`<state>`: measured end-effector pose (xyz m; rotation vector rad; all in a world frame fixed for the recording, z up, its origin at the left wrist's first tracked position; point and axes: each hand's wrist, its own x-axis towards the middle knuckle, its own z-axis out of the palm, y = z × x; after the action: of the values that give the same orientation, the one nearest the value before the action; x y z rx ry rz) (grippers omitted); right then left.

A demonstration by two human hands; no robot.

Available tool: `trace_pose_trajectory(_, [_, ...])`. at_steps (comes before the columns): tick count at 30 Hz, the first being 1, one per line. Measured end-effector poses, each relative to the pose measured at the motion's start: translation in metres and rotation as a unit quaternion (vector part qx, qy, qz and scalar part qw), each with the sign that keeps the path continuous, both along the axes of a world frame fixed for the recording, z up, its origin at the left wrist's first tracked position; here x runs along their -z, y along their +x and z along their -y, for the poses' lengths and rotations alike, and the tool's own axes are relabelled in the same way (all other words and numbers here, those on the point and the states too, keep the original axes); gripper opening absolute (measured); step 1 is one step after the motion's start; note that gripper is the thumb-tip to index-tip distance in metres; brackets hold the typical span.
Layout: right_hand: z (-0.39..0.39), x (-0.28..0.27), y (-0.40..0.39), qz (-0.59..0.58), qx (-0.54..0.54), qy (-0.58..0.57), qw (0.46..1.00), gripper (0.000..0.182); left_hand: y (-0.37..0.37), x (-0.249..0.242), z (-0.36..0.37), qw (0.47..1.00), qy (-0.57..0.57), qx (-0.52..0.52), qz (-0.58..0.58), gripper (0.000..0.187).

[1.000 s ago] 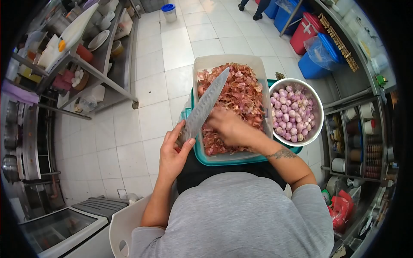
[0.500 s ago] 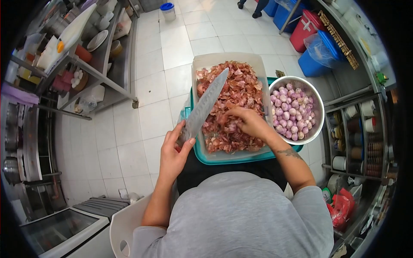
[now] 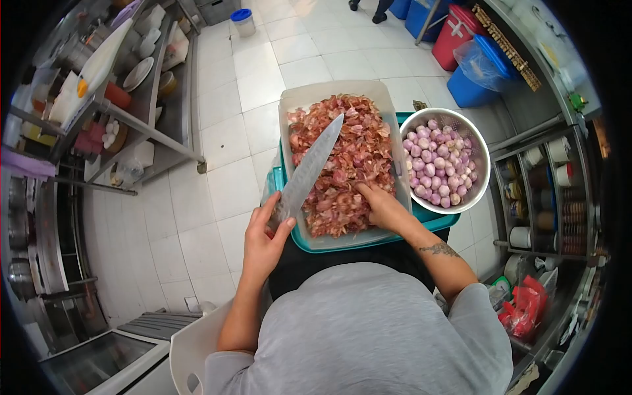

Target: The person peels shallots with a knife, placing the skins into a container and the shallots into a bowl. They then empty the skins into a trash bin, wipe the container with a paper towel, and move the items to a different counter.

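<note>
My left hand (image 3: 265, 240) is closed round the lower end of a large knife (image 3: 309, 168), whose broad blade slants up and right over a clear plastic tub (image 3: 288, 118). Reddish-brown onion skins (image 3: 355, 131) fill that tub. In its lower right part, my right hand (image 3: 382, 205) has its fingertips down among the skins; they are hidden, and what they hold, if anything, cannot be made out. Small peeled purple onions (image 3: 438, 161) lie in a round metal colander (image 3: 486, 164) to the right of the tub.
Under the tub is a teal tray (image 3: 316, 245). A metal shelf (image 3: 155, 128) stands at the left, a rack (image 3: 550, 197) at the right. Blue bin (image 3: 471, 89), red bin (image 3: 451, 43) and a lidded bucket (image 3: 244, 25) stand on the floor. A person's legs (image 3: 380, 10) show at the top.
My right hand has moved slightly down and its fingers have sunk into the skins. The whole view has shifted a little. My left hand keeps the knife in much the same pose.
</note>
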<state>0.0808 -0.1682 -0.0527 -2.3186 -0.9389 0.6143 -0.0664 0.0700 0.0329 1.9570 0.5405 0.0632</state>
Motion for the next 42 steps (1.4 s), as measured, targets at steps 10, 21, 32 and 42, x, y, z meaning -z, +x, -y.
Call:
trace_pose_trajectory(10, [-0.02,-0.051,0.05,0.023,0.053,0.099,0.993,0.048,0.0,0.001,0.005,0.999,-0.032,0.0,0.001,0.053])
trace_pose_trajectory(21, [-0.008,-0.06,0.042,0.103,0.104,0.175,0.974,0.028,0.001,0.005,0.017,0.977,-0.198,-0.017,-0.073,0.058])
trace_pose_trajectory(32, [-0.006,-0.03,0.003,0.167,0.059,0.133,0.975,0.02,0.009,0.003,0.024,0.981,-0.177,0.019,-0.076,0.048])
trace_pose_trajectory(42, [0.012,-0.031,0.002,0.219,0.026,0.065,0.973,0.026,0.029,0.024,0.042,0.996,0.031,0.081,-0.011,0.04])
